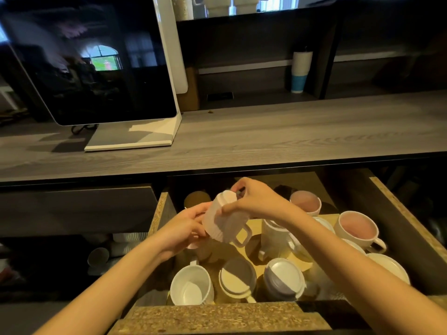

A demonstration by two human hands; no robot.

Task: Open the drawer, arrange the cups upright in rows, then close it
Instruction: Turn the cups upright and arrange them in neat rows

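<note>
Left grip (186, 228) and right grip (256, 201) are curling round a ribbed pale mug (225, 226) tilted over the chipboard drawer (217, 317), its mouth hidden.

Head view, looking down, close over drawer (399, 213).

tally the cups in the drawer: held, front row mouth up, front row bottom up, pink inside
held: 1 ribbed cup
front row, mouth up: 1 white mug
front row, bottom up: 2 upturned cups
pink inside: 2 pink-lined cups
total: 6, others too hidden to count
</note>
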